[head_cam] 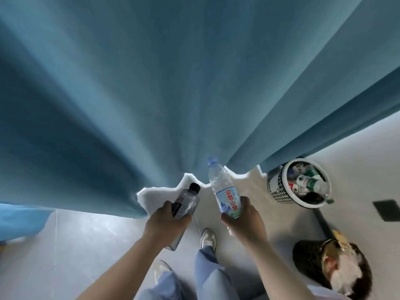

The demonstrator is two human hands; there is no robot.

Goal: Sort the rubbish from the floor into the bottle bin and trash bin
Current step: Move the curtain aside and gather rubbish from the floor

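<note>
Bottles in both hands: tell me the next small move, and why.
Probably carry the right hand with its blue-capped water bottle rightward over the white mesh bin: it already holds plastic bottles, while the black bin holds white crumpled waste. The black-capped bottle in the left hand can follow.

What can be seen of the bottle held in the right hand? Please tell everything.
The bottle is clear plastic with a pale blue cap and a white and blue label bearing red characters. The right hand grips its lower end, so it is in the air, cap away from the person, before the blue curtain. Nothing else touches it.
</note>
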